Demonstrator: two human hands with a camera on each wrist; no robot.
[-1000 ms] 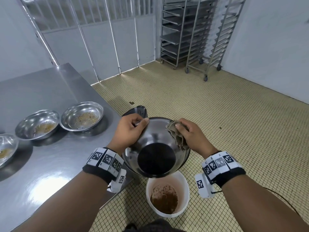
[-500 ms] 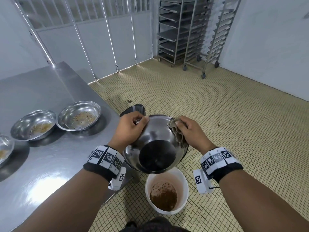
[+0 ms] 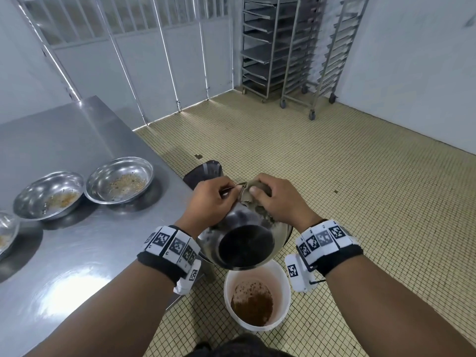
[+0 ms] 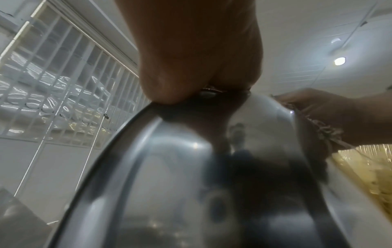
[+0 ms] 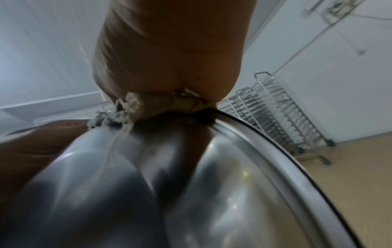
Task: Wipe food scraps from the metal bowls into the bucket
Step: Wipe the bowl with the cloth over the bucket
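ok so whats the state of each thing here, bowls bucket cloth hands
held bowl: tipped over the bucket, underside toward the head camera
left hand: grips the held bowl's rim
right hand: grips the cloth at the rim
cloth: bunched, pressed on the bowl
bucket: upright on the floor, brown scraps inside
near table bowl: upright, crumbs inside
middle table bowl: upright, crumbs inside
edge bowl: cut off, some scraps

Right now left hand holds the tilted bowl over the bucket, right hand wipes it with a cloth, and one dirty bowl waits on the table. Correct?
Not quite: the head view shows three dirty bowls on the steel table, not one: and one cut off at the frame edge. The rest holds: left hand holds the tilted bowl over the bucket, right hand wipes with the cloth.
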